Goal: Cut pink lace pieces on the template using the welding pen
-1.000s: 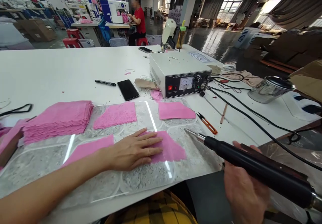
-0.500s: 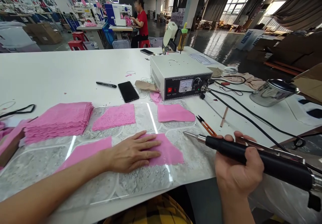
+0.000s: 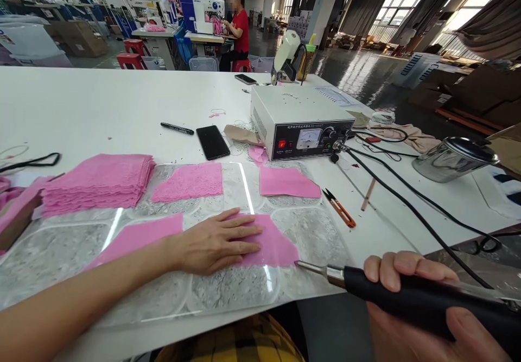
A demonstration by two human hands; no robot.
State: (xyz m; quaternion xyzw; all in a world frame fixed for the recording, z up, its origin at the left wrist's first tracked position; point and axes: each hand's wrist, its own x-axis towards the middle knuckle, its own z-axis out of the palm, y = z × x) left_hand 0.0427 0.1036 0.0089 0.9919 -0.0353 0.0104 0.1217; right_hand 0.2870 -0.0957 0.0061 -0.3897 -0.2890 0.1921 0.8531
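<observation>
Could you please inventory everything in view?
Table: one, white, foreground
Patterned sheet: one, grey, on table
Cloth stack: one, pink, sheet's left
Cloth pieces: four loose, pink, on sheet
Handheld tool: one, black, lower right
Meter unit: one, white, right of centre
Phones: two, black, centre
Pen: one, black, left of phones
Snips: one, orange, right of sheet
Lidded jar: one, clear, far right
Cables: several, black, right
Upright device: one, cream, far edge
Bottle: one, amber, far edge
Small clutter: uncounted, mixed, about table
Sewing machine: at least one, blue-white, background
Person: one, red top, background
Stools: at least three, red, background
Cardboard boxes: several, brown, background
Curtains: several, dark, background right
Left hand: one, bare, on cloth
Right hand: one, bare, gripping handheld tool
</observation>
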